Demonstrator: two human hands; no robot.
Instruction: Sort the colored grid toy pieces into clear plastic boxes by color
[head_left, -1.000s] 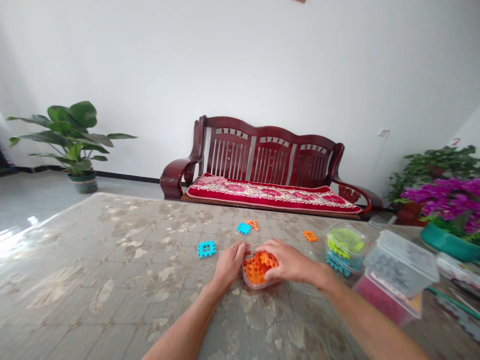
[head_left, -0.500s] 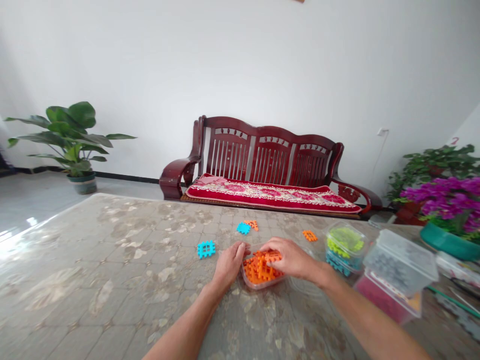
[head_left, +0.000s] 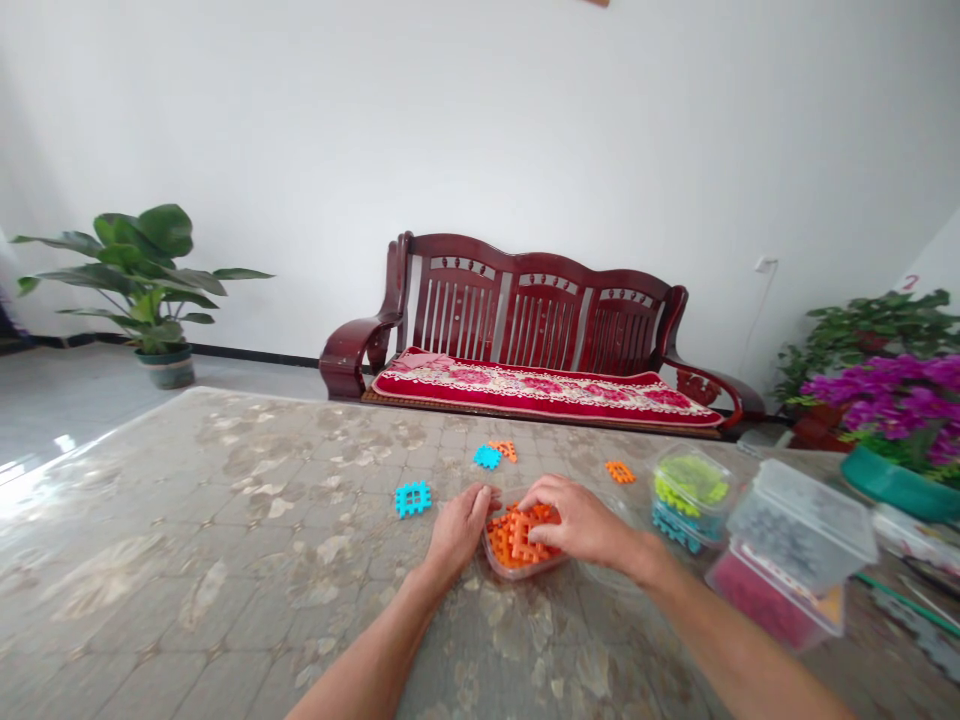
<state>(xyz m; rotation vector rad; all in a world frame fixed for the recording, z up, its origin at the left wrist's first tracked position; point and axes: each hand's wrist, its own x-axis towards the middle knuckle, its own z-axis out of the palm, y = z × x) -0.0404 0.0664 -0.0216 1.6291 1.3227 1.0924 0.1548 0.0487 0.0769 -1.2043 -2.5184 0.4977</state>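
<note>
A clear plastic box [head_left: 516, 574] full of orange interlocking toy pieces [head_left: 500, 540] sits on the table in front of me. My left hand [head_left: 460, 525] is closed around the box's left edge. Over the right side of the box, my right hand [head_left: 581, 518] pinches an orange square toy piece [head_left: 526, 535] between thumb and fingers, just above the other pieces. Beyond the box lie a small blue piece [head_left: 487, 457] touching an orange triangular piece [head_left: 505, 450]. A larger blue square piece [head_left: 412, 499] lies to the left, an orange frame piece [head_left: 620, 471] to the right.
At right stand a clear tub [head_left: 690, 490] of green and blue pieces, and stacked plastic boxes [head_left: 799, 530] with grey and red contents. A teal planter [head_left: 892, 485] of purple flowers is behind them. Past the patterned tablecloth [head_left: 225, 560] stands a wooden bench [head_left: 540, 310].
In my right hand's fingers an orange piece now stands more tilted, facing me, lower over the pile. My left hand stays on the box, and the loose pieces have not moved.
</note>
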